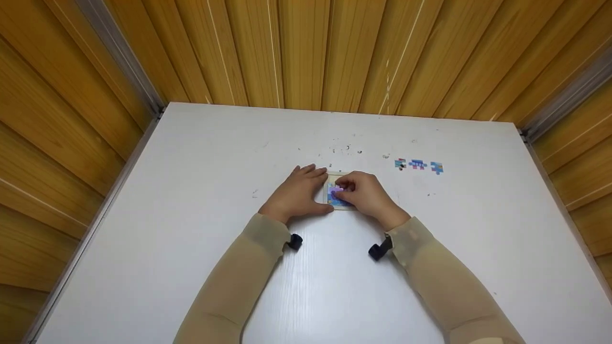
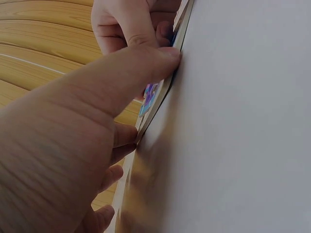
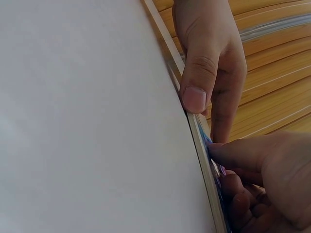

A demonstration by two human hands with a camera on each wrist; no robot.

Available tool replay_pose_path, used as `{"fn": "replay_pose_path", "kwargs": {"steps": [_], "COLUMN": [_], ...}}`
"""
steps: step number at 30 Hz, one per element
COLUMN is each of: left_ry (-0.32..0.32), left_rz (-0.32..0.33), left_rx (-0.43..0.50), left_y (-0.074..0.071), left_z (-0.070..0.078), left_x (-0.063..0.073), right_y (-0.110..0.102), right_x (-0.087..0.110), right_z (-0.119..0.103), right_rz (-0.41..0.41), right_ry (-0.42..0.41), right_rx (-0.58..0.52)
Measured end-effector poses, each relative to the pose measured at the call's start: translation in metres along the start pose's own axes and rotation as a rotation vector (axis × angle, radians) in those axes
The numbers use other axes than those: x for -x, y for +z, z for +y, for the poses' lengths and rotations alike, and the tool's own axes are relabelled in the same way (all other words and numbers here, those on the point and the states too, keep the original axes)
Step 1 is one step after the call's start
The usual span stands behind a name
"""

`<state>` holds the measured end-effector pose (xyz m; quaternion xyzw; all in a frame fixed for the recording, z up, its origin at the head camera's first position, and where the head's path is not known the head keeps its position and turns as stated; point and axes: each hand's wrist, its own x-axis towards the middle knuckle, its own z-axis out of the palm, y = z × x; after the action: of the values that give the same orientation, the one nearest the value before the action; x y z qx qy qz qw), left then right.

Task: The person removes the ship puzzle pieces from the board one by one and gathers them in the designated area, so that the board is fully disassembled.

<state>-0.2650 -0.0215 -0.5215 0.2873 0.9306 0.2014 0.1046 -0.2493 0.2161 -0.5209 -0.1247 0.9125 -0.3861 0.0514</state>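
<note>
A small puzzle tray [image 1: 338, 208] with a pale wooden rim lies on the white table. Blue, printed pieces fill its lower part, and bare wood shows at the top. My left hand [image 1: 299, 191] rests along the tray's left side, fingers spread, with the thumb touching the near rim and a fingertip by the far corner. Over the tray, my right hand [image 1: 366, 191] pinches a purple puzzle piece [image 1: 336, 189] between thumb and fingers. That hand hides the tray's right part. In the right wrist view, the left thumb presses the tray's rim [image 3: 198, 141].
Several loose things lie beyond the tray: three puzzle pieces [image 1: 417, 164] in a row to the right, and small dark marks across the tabletop [image 1: 215, 157]. Yellow wood-look panels [image 1: 306, 52] rise behind the table and at both sides.
</note>
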Motion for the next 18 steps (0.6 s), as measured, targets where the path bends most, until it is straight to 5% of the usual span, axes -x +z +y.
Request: {"fn": "replay_pose_path", "kwargs": {"steps": [18], "left_ry": [0.002], "left_rz": [-0.002], "left_rx": [0.001], "left_y": [0.0011], "left_z": [-0.0020], "left_x": [-0.0006], "right_y": [0.0009], "right_x": [-0.0007], "right_z": [0.0033], "right_rz": [0.007], "right_ry": [-0.073], "right_rx": [-0.002]}}
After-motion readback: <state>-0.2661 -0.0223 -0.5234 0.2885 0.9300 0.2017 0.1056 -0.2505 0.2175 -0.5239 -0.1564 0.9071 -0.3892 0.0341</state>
